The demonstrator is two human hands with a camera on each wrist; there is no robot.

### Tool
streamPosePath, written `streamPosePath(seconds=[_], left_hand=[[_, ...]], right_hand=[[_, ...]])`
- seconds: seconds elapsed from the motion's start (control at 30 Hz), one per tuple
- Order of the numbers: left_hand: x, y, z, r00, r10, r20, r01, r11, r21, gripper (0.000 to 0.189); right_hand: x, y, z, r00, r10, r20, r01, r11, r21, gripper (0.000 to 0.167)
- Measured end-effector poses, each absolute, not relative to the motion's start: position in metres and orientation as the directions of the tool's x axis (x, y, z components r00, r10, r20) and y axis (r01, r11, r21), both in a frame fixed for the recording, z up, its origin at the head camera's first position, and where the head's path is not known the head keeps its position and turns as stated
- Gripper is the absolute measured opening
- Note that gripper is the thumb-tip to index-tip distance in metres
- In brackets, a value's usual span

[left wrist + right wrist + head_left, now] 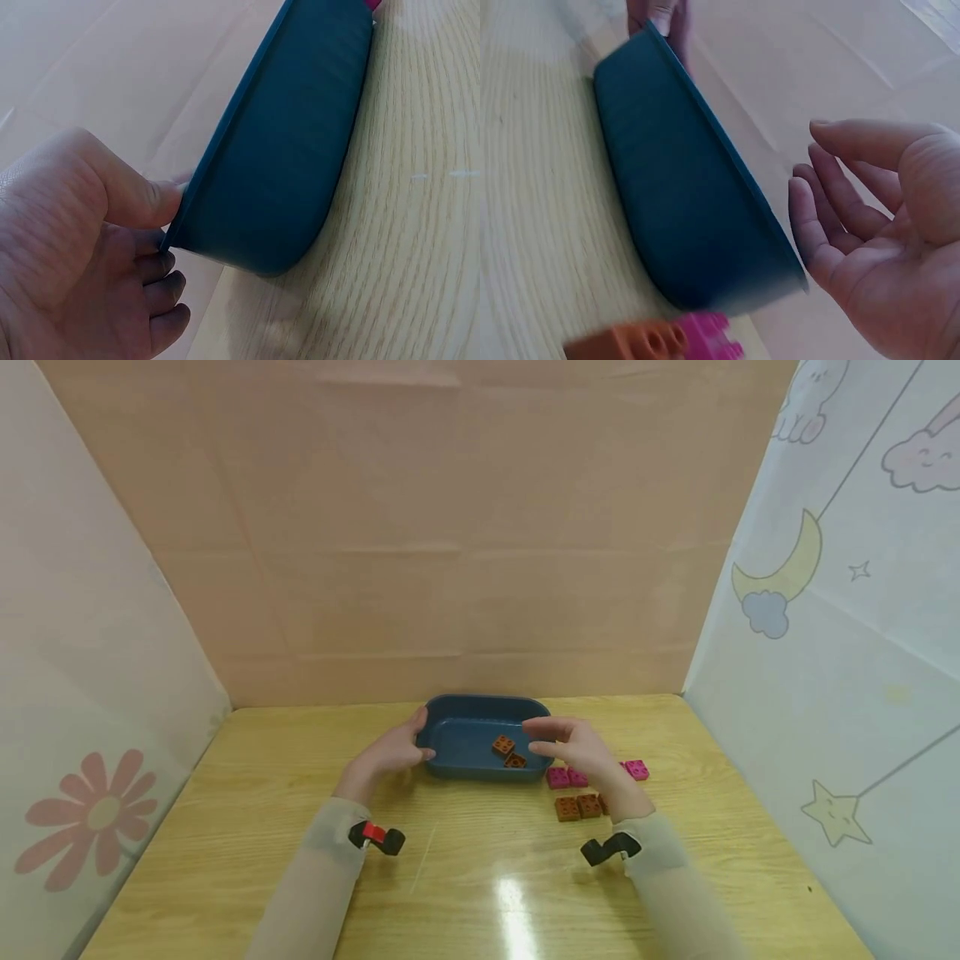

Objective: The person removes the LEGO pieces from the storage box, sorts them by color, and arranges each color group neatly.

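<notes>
A dark blue tray [461,739] sits near the back of the table, holding two orange-brown toy building bricks [503,744]. My left hand [388,752] grips its left end; in the left wrist view the thumb laps over the tray's rim [225,124], with the other fingers curled below. Beside the right end hovers my right hand [577,747], thumb and fingers spread apart. The right wrist view shows nothing between the fingers of that right hand [877,217], and its fingertips near the tray rim [739,161].
Right of the tray, pink bricks [557,777] lie in a row, partly hidden behind my right forearm. A row of orange-brown bricks [567,809] lies nearer to me. A tan backdrop [450,568] rises behind the table, with patterned panels at both sides.
</notes>
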State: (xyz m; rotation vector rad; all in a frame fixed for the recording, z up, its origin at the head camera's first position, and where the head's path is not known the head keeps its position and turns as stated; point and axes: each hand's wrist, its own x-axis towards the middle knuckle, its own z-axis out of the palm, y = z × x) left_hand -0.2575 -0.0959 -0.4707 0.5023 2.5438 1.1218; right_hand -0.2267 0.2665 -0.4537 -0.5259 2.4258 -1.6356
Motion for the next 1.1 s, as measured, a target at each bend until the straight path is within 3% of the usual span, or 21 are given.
streamPosePath(seconds=[0.4, 0.83, 1.1], left_hand=[[-0.259, -0.099, -0.467, -0.887, 0.439, -0.141, 0.2, 0.643, 0.739, 0.093], [-0.262, -0.099, -0.472, -0.889, 0.437, -0.139, 0.198, 0.639, 0.744, 0.093], [-0.259, -0.099, -0.469, -0.889, 0.432, -0.154, 0.176, 0.633, 0.754, 0.093]], right_hand=[[-0.258, 0.23, -0.463, -0.947, -0.32, 0.024, -0.164, 0.419, -0.893, 0.046], [-0.273, 0.216, -0.468, -0.936, -0.35, 0.026, -0.228, 0.549, -0.804, 0.044], [-0.277, 0.209, -0.47, -0.928, -0.371, 0.024, -0.293, 0.688, -0.664, 0.044]])
